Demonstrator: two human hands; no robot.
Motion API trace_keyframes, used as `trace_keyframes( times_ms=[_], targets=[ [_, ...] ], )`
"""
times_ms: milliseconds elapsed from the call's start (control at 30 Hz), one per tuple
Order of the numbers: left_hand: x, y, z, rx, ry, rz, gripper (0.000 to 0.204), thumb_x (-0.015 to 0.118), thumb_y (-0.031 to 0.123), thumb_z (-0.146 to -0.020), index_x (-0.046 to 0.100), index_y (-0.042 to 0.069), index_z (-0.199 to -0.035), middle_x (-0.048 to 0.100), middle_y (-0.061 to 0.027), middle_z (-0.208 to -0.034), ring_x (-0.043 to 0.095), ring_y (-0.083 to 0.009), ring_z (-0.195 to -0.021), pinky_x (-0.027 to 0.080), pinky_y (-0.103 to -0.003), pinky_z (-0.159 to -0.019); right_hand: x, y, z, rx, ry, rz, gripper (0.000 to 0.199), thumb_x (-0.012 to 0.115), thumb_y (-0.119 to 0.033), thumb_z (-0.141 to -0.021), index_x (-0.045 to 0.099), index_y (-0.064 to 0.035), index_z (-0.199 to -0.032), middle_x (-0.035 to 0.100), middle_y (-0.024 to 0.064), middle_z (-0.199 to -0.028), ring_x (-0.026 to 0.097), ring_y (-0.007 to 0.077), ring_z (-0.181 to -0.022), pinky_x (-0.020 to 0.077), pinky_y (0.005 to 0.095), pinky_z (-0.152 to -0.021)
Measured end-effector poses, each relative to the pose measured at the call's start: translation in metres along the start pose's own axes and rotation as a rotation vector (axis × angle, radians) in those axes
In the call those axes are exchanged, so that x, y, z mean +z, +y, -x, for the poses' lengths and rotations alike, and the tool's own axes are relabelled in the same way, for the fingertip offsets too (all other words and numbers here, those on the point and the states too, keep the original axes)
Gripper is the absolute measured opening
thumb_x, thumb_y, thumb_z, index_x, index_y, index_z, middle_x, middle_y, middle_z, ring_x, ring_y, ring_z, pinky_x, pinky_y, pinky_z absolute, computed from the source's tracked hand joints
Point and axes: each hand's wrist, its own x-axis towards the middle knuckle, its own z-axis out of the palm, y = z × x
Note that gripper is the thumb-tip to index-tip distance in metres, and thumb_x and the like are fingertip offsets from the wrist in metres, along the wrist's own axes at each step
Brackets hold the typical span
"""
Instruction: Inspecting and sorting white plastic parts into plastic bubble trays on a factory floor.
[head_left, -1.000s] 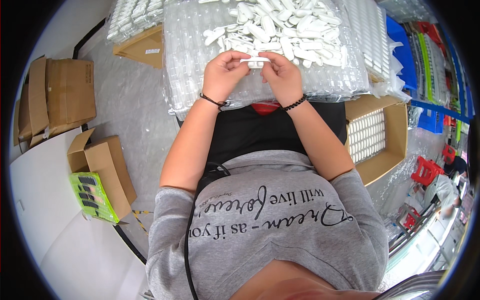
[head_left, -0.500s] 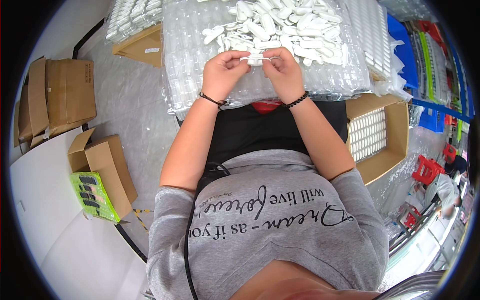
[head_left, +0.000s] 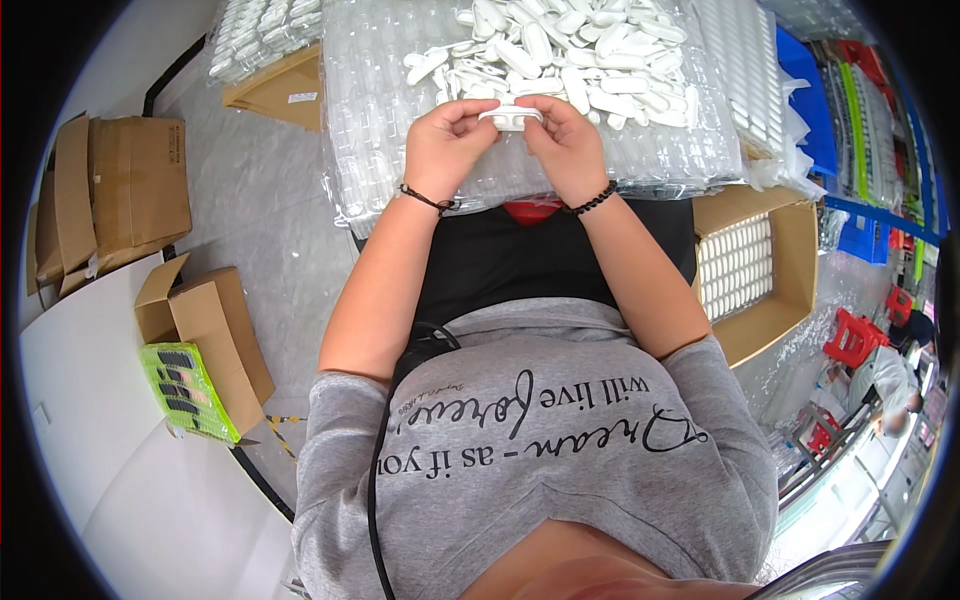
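A small white oval plastic case (head_left: pixel 511 121) is pinched between both hands, its long side running left to right. Two rounded shapes show along its near side. My left hand (head_left: pixel 446 145) grips one end with thumb and fingertips, and my right hand (head_left: pixel 570 148) holds the other end the same way. Just beyond the fingers lies a loose heap of similar white oval pieces (head_left: pixel 570 55). Heap and hands are over a stack of clear plastic blister trays (head_left: pixel 375 140) wrapped in film. How the case's far side looks is hidden from me.
An open carton (head_left: pixel 765 325) with rows of white pieces stands at my right. More filled trays (head_left: pixel 738 75) rise at the far right. Cardboard boxes (head_left: pixel 140 185) and a smaller carton (head_left: pixel 225 330) with a green pack stand at left. People work in the right background.
The white case has turned between my fingers, so its near side with the two rounded shapes shows more. My right fingertips have shifted slightly left along its far edge.
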Motion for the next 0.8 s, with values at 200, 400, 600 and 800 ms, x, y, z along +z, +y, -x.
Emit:
trace_keyframes(
  times_ms=[200,400,600,800],
  targets=[
    [-0.0003,-0.0011,-0.0011,0.004,0.014,0.029,0.020,0.061,-0.002,-0.087,0.066,-0.004,-0.106,0.069,-0.0098,-0.092,0.067,-0.0147,-0.080,0.054,-0.024,-0.074,0.0015,-0.0011,0.0012,0.024,0.034,0.032,0.025,0.056,-0.004,-0.092,0.062,-0.0009,-0.116,0.060,-0.0021,-0.078,0.052,0.0038,-0.069,0.0432,0.0182,-0.063],
    [-0.0005,-0.0002,-0.0012,0.012,-0.002,0.010,0.020,0.061,-0.002,-0.086,0.066,-0.004,-0.106,0.069,-0.0096,-0.092,0.067,-0.0142,-0.080,0.054,-0.024,-0.074,-0.0018,0.0028,-0.0017,0.010,0.011,0.042,0.025,0.056,-0.004,-0.091,0.063,-0.0011,-0.115,0.060,-0.0021,-0.077,0.052,0.0039,-0.067,0.0427,0.0186,-0.060],
    [0.0000,-0.0036,-0.0023,0.013,0.008,0.015,0.021,0.062,-0.001,-0.087,0.065,-0.004,-0.107,0.069,-0.0092,-0.093,0.067,-0.0142,-0.081,0.054,-0.024,-0.074,-0.0006,0.0015,0.0003,0.022,0.019,0.061,0.026,0.056,-0.003,-0.091,0.063,-0.0008,-0.116,0.059,-0.0025,-0.077,0.051,0.0038,-0.067,0.0416,0.0179,-0.061],
    [0.0007,-0.0024,-0.0011,0.032,0.011,-0.078,0.020,0.061,0.001,-0.088,0.066,-0.003,-0.107,0.069,-0.0093,-0.091,0.067,-0.0142,-0.081,0.054,-0.024,-0.074,0.0002,-0.0002,0.0001,-0.001,0.028,0.027,0.027,0.056,-0.004,-0.091,0.063,-0.0015,-0.117,0.059,-0.0019,-0.075,0.051,0.0039,-0.065,0.0415,0.0184,-0.059]
  ],
)
